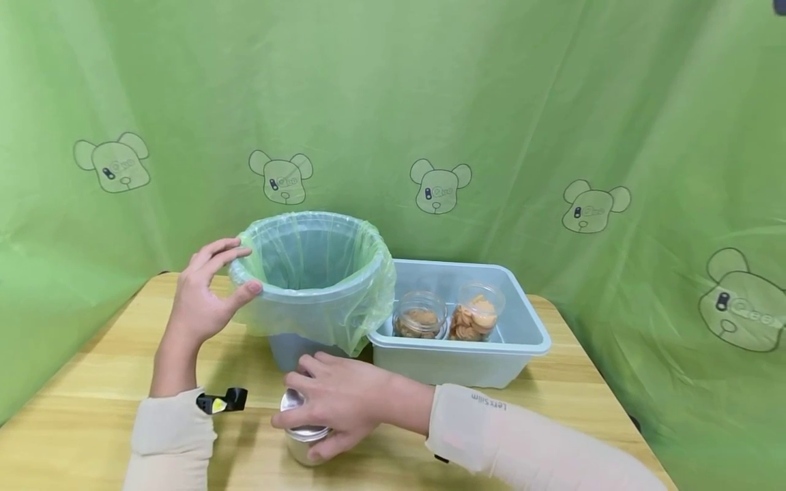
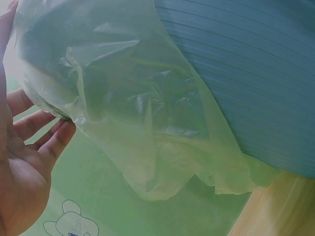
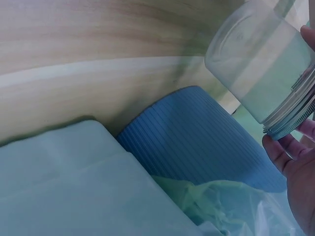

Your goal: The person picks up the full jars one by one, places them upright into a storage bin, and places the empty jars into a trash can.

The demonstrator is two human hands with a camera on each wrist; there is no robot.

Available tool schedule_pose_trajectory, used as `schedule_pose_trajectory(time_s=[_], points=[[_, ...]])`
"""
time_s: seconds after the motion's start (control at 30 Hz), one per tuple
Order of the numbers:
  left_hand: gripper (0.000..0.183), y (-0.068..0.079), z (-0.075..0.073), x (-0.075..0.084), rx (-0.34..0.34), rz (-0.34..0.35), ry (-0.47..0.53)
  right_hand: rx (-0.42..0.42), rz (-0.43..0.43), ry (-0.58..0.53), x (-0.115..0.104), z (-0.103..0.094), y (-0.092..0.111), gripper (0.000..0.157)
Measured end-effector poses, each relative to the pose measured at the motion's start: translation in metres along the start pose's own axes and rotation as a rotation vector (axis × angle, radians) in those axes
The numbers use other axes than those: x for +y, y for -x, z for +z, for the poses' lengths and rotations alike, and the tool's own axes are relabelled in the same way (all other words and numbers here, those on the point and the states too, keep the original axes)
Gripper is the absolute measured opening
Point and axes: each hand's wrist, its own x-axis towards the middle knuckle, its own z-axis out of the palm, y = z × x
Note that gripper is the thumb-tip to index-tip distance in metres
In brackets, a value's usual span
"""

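My left hand (image 1: 199, 293) is at the left side of a blue bin (image 1: 285, 348) lined with a thin green plastic bag (image 1: 374, 300). Its fingers and thumb are spread and touch the bag-covered rim; the left wrist view shows the fingertips against the bag (image 2: 142, 113). In front of the bin, my right hand (image 1: 338, 399) grips a clear jar (image 1: 301, 447) by its silver lid (image 1: 295, 402) from above. In the right wrist view the jar (image 3: 261, 59) shows clear walls and nothing visible inside.
Right of the bin stands a light blue plastic tub (image 1: 454, 361). Two clear jars stand in it, one with brown pieces (image 1: 420, 324), the other with orange-brown pieces (image 1: 473, 320). A green curtain (image 1: 368, 88) hangs behind the wooden table (image 1: 92, 409).
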Motion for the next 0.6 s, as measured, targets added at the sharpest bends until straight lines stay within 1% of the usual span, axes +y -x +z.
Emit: schedule_pose_trajectory(time_s=[0.2,0.33,0.6], points=[[0.049,0.001,-0.001,0.000,-0.005,-0.015,0.001,0.007,-0.018,0.016,0.001,-0.012,0.000,0.063],[0.049,0.001,-0.001,0.000,-0.003,-0.009,0.004,0.018,-0.040,0.040,-0.001,-0.020,-0.002,0.063],[0.050,0.001,-0.001,0.002,-0.002,-0.003,0.010,0.033,-0.053,0.078,-0.001,-0.038,-0.005,0.063]])
